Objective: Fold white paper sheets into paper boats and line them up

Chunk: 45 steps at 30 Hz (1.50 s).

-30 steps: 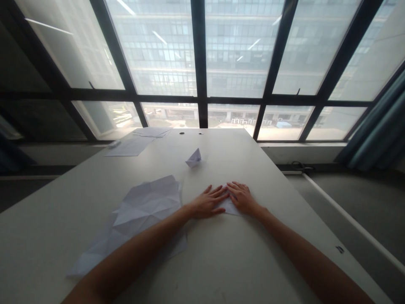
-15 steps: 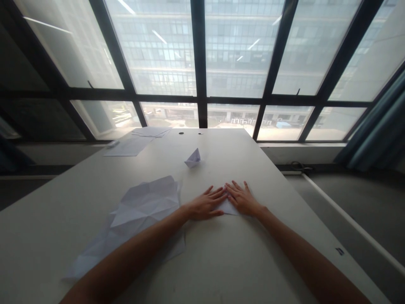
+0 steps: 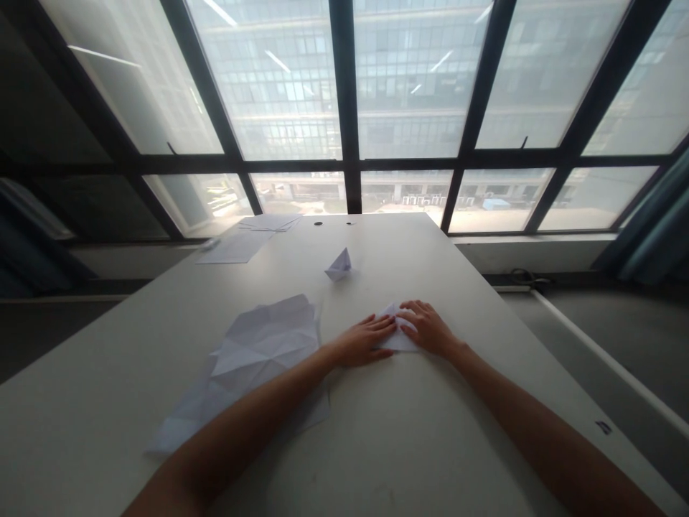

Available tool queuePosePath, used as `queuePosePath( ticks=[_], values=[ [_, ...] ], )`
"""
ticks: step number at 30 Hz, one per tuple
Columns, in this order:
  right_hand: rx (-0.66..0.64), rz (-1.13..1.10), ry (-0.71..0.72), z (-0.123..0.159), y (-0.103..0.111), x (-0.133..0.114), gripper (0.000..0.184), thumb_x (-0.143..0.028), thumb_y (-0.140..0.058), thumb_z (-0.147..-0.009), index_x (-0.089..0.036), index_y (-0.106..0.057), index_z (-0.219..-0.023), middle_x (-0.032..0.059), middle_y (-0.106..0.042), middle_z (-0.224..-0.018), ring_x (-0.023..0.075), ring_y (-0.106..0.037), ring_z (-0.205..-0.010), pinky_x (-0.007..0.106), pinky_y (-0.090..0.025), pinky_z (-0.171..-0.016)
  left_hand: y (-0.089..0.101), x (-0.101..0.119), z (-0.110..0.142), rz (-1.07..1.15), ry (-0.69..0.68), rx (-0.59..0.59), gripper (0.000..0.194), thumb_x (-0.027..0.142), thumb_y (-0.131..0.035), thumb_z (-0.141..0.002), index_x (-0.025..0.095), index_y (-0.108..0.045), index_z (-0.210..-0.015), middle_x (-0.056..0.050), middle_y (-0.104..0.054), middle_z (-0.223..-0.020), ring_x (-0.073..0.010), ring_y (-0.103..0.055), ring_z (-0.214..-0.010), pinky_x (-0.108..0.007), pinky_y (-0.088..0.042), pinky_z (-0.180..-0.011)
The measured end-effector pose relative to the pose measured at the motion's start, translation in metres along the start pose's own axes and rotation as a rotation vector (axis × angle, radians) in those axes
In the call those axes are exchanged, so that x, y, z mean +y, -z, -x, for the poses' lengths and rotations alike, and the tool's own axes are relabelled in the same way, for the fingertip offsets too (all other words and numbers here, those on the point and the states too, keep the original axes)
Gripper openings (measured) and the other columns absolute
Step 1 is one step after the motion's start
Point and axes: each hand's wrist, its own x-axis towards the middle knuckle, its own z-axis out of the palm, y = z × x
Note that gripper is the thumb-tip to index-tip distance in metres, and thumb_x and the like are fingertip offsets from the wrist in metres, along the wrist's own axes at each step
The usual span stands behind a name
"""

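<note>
Left hand [image 3: 369,339]: spread flat, fingers nearly straight, pressing on the left part of the folded paper [image 3: 399,342] without gripping; nearer the wearer than the paper boat [image 3: 339,266] and slightly right of it.
Right hand [image 3: 430,329]: half curled, thumb and fingers parted, over the folded paper's right part; whether it pinches an edge, I cannot tell; nearer than the boat, farther right.
Flat sheets [image 3: 232,248]: beyond the boat, to its left, overlapping.
Creased sheets [image 3: 263,343]: nearer than the boat, to its left, under the crossing left forearm [image 3: 258,424]; if that arm rests on them, a pull could drag them.
Paper boat: upright on the white table [image 3: 409,431], touched by neither hand.
Folded paper: nearer than the boat, to its right, partly hidden; uneven pressure could likely skew a crease, and a tug against the left palm might tear it.
</note>
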Motion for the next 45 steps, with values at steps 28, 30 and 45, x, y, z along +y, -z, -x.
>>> queuePosePath(
  ticks=[28,30,45],
  values=[
    [0.158,-0.185,-0.173,0.005,-0.011,0.001,0.028,-0.015,-0.055,-0.089,-0.021,-0.066,-0.114,0.0064,-0.069,-0.106,0.0205,-0.060,-0.101,0.032,-0.046,-0.092,-0.011,-0.034,-0.006,0.282,0.380,0.498,0.029,0.020,-0.053,-0.092,0.022,-0.067,-0.116,-0.004,-0.072,-0.106,-0.0191,-0.066,-0.094,-0.030,-0.049,-0.087],
    [0.179,-0.152,-0.191,0.005,-0.010,0.001,0.030,-0.013,-0.058,-0.086,-0.020,-0.066,-0.115,0.0075,-0.066,-0.108,0.0216,-0.057,-0.104,0.035,-0.045,-0.094,-0.012,-0.036,-0.006,0.333,0.363,0.526,0.032,0.013,-0.055,-0.087,0.020,-0.067,-0.115,-0.005,-0.071,-0.108,-0.0182,-0.066,-0.095,-0.029,-0.050,-0.088],
    [0.088,-0.050,-0.283,0.003,-0.008,-0.001,0.015,-0.025,-0.061,-0.089,-0.019,-0.069,-0.101,0.0062,-0.064,-0.101,0.0211,-0.053,-0.100,0.031,-0.040,-0.091,-0.011,-0.007,-0.007,-0.095,0.344,0.347,0.027,0.023,-0.046,-0.097,0.023,-0.069,-0.110,-0.008,-0.062,-0.110,-0.0214,-0.054,-0.103,-0.035,-0.044,-0.096]
  ],
)
